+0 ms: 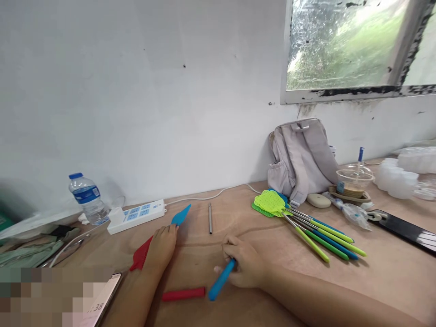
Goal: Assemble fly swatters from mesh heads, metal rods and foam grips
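Observation:
My left hand [161,247] lies on the wooden table [245,218] with its fingers resting over two flat swatter heads, a blue one [181,215] and a red one [141,254]. My right hand [243,263] is closed around a blue handle grip [221,279]. A red handle grip [184,294] lies loose on the table between my forearms. A thin metal rod [210,218] lies just beyond both hands, untouched.
A pile of green and blue fly swatters [306,227] lies to the right. Behind it stands a grey backpack [301,159]. A white power strip [136,215] and a water bottle [86,195] stand at left. A phone [98,304] lies near my left arm. Plastic containers [398,177] are at far right.

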The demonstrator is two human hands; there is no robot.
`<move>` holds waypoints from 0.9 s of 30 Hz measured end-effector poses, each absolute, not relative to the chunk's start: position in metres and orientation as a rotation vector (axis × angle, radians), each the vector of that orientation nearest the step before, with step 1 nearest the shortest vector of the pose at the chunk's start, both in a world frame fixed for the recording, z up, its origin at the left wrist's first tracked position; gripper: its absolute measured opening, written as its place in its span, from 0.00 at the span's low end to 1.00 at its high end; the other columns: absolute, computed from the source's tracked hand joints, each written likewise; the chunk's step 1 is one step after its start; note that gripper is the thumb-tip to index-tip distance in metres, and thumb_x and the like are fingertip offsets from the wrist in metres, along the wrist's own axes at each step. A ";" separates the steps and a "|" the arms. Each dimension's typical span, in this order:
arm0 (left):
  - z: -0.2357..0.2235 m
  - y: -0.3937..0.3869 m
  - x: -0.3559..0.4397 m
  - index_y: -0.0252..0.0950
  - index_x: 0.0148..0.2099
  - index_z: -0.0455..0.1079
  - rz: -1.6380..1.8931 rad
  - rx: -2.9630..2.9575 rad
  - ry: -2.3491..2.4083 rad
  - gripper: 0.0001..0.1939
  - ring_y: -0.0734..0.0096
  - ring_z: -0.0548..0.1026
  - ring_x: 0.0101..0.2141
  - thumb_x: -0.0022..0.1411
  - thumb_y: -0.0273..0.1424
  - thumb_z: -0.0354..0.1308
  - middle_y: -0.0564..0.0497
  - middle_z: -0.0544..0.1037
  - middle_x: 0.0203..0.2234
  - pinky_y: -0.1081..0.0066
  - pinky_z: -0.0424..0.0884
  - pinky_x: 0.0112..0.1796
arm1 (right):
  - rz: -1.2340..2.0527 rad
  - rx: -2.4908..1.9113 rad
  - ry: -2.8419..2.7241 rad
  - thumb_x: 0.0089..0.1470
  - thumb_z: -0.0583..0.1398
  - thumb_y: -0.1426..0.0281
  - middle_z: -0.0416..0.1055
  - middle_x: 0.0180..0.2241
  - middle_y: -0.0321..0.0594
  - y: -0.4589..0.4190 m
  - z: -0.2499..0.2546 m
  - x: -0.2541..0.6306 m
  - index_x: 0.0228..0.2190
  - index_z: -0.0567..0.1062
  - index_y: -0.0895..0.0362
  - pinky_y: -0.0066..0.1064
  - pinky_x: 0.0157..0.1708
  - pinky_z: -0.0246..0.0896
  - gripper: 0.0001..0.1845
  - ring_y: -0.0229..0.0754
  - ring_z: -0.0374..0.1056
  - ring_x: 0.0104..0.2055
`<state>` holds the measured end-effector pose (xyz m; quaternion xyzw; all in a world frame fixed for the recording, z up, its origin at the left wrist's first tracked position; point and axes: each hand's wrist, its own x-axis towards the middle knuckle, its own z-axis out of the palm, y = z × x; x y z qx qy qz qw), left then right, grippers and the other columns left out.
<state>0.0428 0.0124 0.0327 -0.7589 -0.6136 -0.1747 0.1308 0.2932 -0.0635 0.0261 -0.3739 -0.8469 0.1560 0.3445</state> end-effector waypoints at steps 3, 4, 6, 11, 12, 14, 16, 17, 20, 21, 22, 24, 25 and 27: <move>0.036 0.010 0.037 0.34 0.35 0.67 -0.755 -2.163 -1.800 0.14 0.54 0.71 0.37 0.61 0.27 0.39 0.39 0.74 0.31 0.58 0.64 0.41 | 0.511 -0.832 -2.080 0.49 0.56 0.66 0.56 0.28 0.35 -0.060 0.023 0.296 0.19 0.56 0.55 0.27 0.27 0.54 0.14 0.36 0.56 0.28; 0.038 0.008 0.035 0.35 0.34 0.66 -0.852 -2.144 -1.809 0.13 0.55 0.70 0.38 0.60 0.27 0.40 0.41 0.73 0.31 0.59 0.64 0.42 | 0.541 -0.797 -2.042 0.49 0.55 0.66 0.55 0.29 0.36 -0.059 0.023 0.297 0.19 0.55 0.55 0.28 0.29 0.55 0.15 0.36 0.56 0.29; 0.043 0.004 0.033 0.38 0.33 0.63 -1.063 -2.084 -1.843 0.11 0.57 0.69 0.40 0.60 0.29 0.39 0.43 0.71 0.32 0.60 0.63 0.44 | 0.570 -0.759 -1.959 0.50 0.54 0.67 0.54 0.29 0.36 -0.056 0.021 0.297 0.19 0.53 0.55 0.30 0.31 0.56 0.14 0.38 0.56 0.31; 0.056 -0.006 0.048 0.41 0.31 0.57 -1.600 -1.904 -2.020 0.13 0.60 0.68 0.35 0.63 0.37 0.35 0.49 0.67 0.26 0.59 0.65 0.40 | 0.570 -0.780 -1.677 0.51 0.50 0.67 0.53 0.27 0.36 -0.051 0.018 0.298 0.20 0.54 0.54 0.33 0.30 0.55 0.12 0.40 0.55 0.30; 0.059 -0.007 0.055 0.40 0.32 0.57 -1.706 -1.905 -2.055 0.14 0.61 0.69 0.35 0.63 0.39 0.35 0.50 0.68 0.26 0.60 0.65 0.40 | 0.572 -0.776 -1.615 0.51 0.50 0.67 0.53 0.27 0.36 -0.051 0.018 0.300 0.20 0.54 0.54 0.33 0.30 0.54 0.11 0.41 0.55 0.30; 0.064 -0.009 0.072 0.40 0.35 0.58 -1.918 -1.967 -2.119 0.16 0.63 0.70 0.37 0.63 0.42 0.34 0.50 0.70 0.30 0.62 0.67 0.39 | 0.573 -0.755 -1.522 0.50 0.49 0.67 0.54 0.26 0.36 -0.051 0.017 0.310 0.20 0.55 0.53 0.35 0.31 0.55 0.10 0.42 0.55 0.30; 0.071 -0.013 0.090 0.38 0.40 0.59 -2.099 -2.117 -2.194 0.18 0.65 0.72 0.37 0.63 0.42 0.32 0.49 0.72 0.33 0.65 0.70 0.35 | 0.612 -0.739 -1.441 0.47 0.49 0.66 0.54 0.25 0.36 -0.054 0.015 0.324 0.19 0.56 0.53 0.36 0.32 0.55 0.09 0.44 0.55 0.31; 0.074 -0.016 0.100 0.37 0.42 0.60 -2.163 -2.219 -2.243 0.19 0.65 0.74 0.36 0.63 0.41 0.33 0.48 0.73 0.33 0.65 0.71 0.34 | 0.666 -0.735 -1.382 0.46 0.50 0.66 0.54 0.24 0.36 -0.056 0.014 0.333 0.18 0.57 0.53 0.37 0.32 0.55 0.09 0.44 0.55 0.31; 0.084 -0.034 0.125 0.36 0.41 0.65 -2.220 -2.556 -2.415 0.16 0.64 0.76 0.34 0.61 0.40 0.41 0.47 0.76 0.30 0.65 0.72 0.32 | 0.851 -0.728 -1.192 0.45 0.50 0.66 0.54 0.22 0.35 -0.065 0.010 0.359 0.18 0.60 0.54 0.35 0.27 0.55 0.09 0.42 0.55 0.27; 0.085 -0.042 0.133 0.36 0.39 0.66 -2.204 -2.652 -2.466 0.15 0.63 0.76 0.33 0.59 0.40 0.45 0.47 0.76 0.28 0.65 0.72 0.31 | 0.891 -0.728 -1.142 0.46 0.49 0.66 0.54 0.21 0.34 -0.068 0.009 0.367 0.18 0.60 0.54 0.33 0.24 0.54 0.09 0.40 0.55 0.24; 0.085 -0.050 0.141 0.36 0.37 0.67 -2.189 -2.738 -2.505 0.15 0.63 0.76 0.32 0.58 0.42 0.48 0.48 0.76 0.26 0.66 0.72 0.30 | 0.912 -0.730 -1.102 0.46 0.48 0.66 0.53 0.20 0.33 -0.071 0.008 0.374 0.18 0.60 0.54 0.31 0.19 0.52 0.09 0.38 0.53 0.20; 0.079 -0.067 0.155 0.37 0.32 0.67 -2.209 -2.883 -2.571 0.16 0.67 0.75 0.28 0.54 0.45 0.54 0.51 0.74 0.24 0.69 0.71 0.29 | 0.927 -0.734 -1.026 0.46 0.47 0.66 0.51 0.20 0.31 -0.074 0.009 0.386 0.18 0.59 0.54 0.28 0.14 0.46 0.10 0.35 0.49 0.16; 0.074 -0.075 0.162 0.38 0.31 0.65 -2.249 -2.953 -2.612 0.17 0.71 0.73 0.26 0.51 0.47 0.57 0.53 0.72 0.22 0.71 0.69 0.28 | 0.932 -0.732 -0.985 0.47 0.48 0.66 0.51 0.20 0.30 -0.075 0.010 0.390 0.17 0.58 0.54 0.27 0.13 0.45 0.10 0.34 0.49 0.15; 0.060 -0.087 0.174 0.38 0.27 0.61 -2.257 -3.054 -2.699 0.21 0.77 0.67 0.20 0.45 0.49 0.61 0.57 0.67 0.18 0.75 0.64 0.24 | 0.942 -0.726 -0.917 0.47 0.49 0.65 0.52 0.20 0.30 -0.074 0.014 0.395 0.17 0.58 0.54 0.27 0.13 0.47 0.10 0.33 0.51 0.15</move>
